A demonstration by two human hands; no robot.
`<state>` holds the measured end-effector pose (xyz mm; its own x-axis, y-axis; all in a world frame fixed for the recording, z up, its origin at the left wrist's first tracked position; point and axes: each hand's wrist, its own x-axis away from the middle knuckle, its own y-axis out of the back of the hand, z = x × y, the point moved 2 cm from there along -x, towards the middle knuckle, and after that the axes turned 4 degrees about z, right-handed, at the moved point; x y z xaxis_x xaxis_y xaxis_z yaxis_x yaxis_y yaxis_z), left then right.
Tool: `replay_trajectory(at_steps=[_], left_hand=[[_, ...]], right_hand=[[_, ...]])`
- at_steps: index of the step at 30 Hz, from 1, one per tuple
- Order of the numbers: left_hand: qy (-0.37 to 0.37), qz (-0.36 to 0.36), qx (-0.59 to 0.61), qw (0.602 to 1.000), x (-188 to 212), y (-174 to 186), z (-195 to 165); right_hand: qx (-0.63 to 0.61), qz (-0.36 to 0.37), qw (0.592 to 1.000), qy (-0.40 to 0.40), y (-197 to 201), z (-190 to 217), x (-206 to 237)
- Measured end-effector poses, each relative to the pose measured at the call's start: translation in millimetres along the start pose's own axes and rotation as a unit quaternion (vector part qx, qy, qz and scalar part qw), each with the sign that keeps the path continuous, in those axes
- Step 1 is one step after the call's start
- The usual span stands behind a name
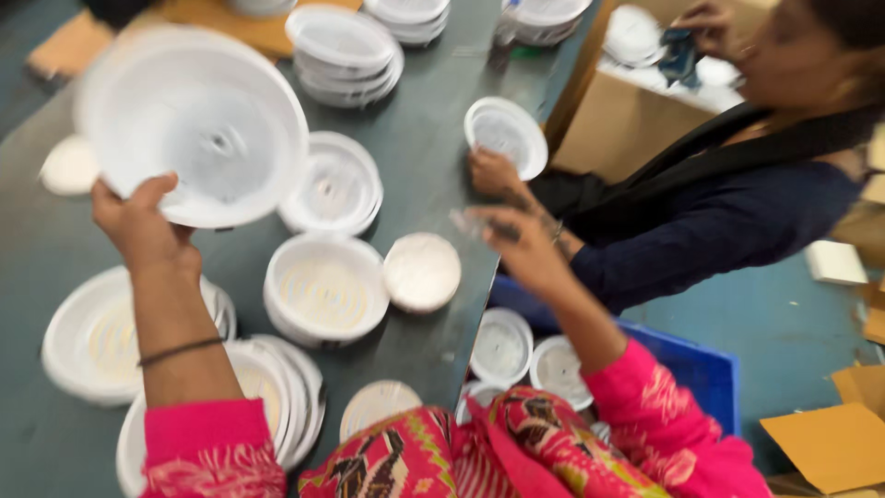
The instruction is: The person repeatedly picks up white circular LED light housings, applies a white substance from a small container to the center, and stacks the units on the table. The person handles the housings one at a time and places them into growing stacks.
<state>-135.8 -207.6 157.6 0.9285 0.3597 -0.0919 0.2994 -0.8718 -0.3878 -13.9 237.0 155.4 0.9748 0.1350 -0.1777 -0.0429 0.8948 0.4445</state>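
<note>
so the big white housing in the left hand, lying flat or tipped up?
Tipped up. The left hand grips the round white housing by its lower rim above the table, hollow side facing the camera.

What is pinched in the right hand (518,242) is blurred past telling. The blue crate (693,366) is partly hidden by the pink sleeve (656,406).

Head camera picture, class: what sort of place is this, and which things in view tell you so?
Probably a small factory or assembly workshop. Many identical round white plastic housings sit stacked on the long dark worktable, a blue plastic crate holds more, and the left hand lifts one large white round dish while a co-worker handles another.
</note>
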Motion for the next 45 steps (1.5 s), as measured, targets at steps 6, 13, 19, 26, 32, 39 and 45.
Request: replay_trajectory(at_steps=[6,13,19,26,32,39,45], left_hand=[[-0.061,0.077,0.263,0.960,167,33,-63],[0.019,-0.052,0.263,0.963,299,65,0],[0.266,-0.169,0.262,0.912,387,94,63],[0.276,-0.134,0.296,0.904,411,91,99],[0.273,-0.112,0.297,0.908,406,85,94],[0.257,-0.118,0.279,0.918,399,79,83],[0.201,-0.086,0.296,0.930,358,57,81]], right_hand=[[0.242,0.241,0.940,-0.003,-40,-3,-52],[0.471,0.330,0.818,-0.027,-107,-64,-95],[0.392,0.344,0.853,-0.012,-112,-105,-104],[0.142,0.361,0.892,-0.233,-108,-124,-104],[0.018,0.271,0.896,-0.351,-115,-132,-104],[-0.176,0.158,0.883,-0.406,-119,-140,-103],[-0.279,0.135,0.902,-0.300,-79,-124,-71]])
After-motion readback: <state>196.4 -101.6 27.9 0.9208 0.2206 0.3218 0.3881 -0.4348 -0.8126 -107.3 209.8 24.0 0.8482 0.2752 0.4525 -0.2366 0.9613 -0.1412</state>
